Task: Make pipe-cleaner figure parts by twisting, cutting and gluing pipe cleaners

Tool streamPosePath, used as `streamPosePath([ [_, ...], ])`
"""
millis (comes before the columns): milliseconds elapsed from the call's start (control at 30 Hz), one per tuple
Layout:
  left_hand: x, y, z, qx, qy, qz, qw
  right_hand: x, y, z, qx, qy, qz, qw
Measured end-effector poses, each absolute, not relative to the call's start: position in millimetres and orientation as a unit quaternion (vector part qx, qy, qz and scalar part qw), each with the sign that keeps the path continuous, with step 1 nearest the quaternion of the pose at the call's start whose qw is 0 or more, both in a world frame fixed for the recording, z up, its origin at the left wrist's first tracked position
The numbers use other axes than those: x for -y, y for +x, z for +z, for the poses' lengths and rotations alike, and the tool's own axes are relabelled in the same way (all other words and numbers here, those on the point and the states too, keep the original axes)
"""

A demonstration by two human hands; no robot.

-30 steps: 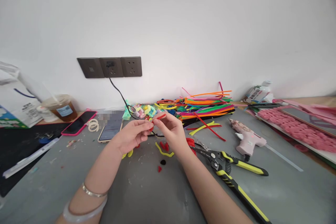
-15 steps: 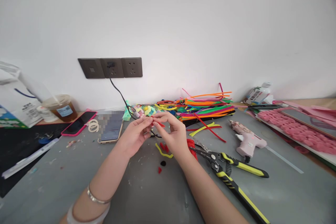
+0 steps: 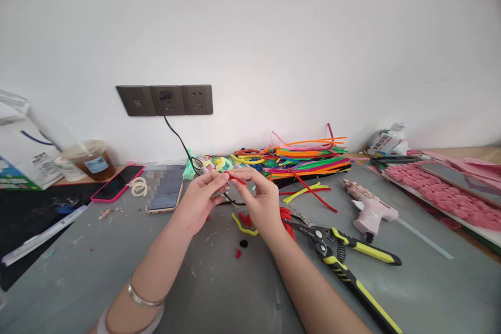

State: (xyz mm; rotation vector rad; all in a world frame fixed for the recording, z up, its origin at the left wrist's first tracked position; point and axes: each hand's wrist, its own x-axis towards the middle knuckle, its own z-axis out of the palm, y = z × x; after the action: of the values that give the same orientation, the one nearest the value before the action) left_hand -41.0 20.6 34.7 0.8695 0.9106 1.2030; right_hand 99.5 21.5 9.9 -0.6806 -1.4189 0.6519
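Between the fingertips of both hands, above the grey table, is a short red pipe cleaner [image 3: 237, 180]. My left hand [image 3: 203, 195] pinches its left end between thumb and finger. Thumb and forefinger of my right hand [image 3: 258, 195] close on its right part; fingers cover some of it. Below the hands lie a bent yellow pipe cleaner piece [image 3: 245, 226], small red pieces [image 3: 238, 253] and a black round bit [image 3: 243, 243]. A red fuzzy bundle [image 3: 287, 223] sits beside my right wrist, touching the jaws of yellow-and-black pliers [image 3: 323, 242].
Colourful pipe cleaners [image 3: 309, 159] are heaped against the wall. A pink glue gun [image 3: 370, 211] lies at right, near a pink knobbly piece [image 3: 438, 180]. Two phones, one pink-edged [image 3: 117, 185], a drink cup [image 3: 92, 159] and a black cord [image 3: 178, 135] are at left.
My right hand's fingers have shifted slightly along the red pipe cleaner, and more of it shows between the hands. The things on the table have not moved.
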Motion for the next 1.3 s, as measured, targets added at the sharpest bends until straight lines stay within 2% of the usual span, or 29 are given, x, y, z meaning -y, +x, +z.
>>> streamPosePath([
  [533, -18.5, -43.4, 35.4, -0.461, 0.522, 0.564, 0.444, -29.7, 101.3, 6.2, 0.586, -0.307, 0.348, 0.665],
  [667, -17.8, -44.0, 34.6, -0.463, 0.54, 0.557, 0.43, -28.9, 101.0, 7.8, 0.581, -0.303, 0.354, 0.667],
  [800, -16.9, -46.8, 41.5, -0.439, 0.577, 0.502, 0.471, -28.0, 101.6, 10.9, 0.572, -0.281, 0.4, 0.658],
  [1000, -18.1, -55.6, 48.0, -0.409, 0.518, 0.444, 0.606, -25.0, 102.8, 15.9, 0.588, -0.223, 0.487, 0.605],
  [1133, -18.9, -60.7, 48.2, -0.386, 0.492, 0.368, 0.688, -23.1, 102.5, 16.8, 0.606, -0.207, 0.496, 0.586],
  [1300, -20.1, -60.8, 49.2, -0.371, 0.443, 0.341, 0.741, -23.0, 101.5, 15.6, 0.602, -0.177, 0.511, 0.588],
])
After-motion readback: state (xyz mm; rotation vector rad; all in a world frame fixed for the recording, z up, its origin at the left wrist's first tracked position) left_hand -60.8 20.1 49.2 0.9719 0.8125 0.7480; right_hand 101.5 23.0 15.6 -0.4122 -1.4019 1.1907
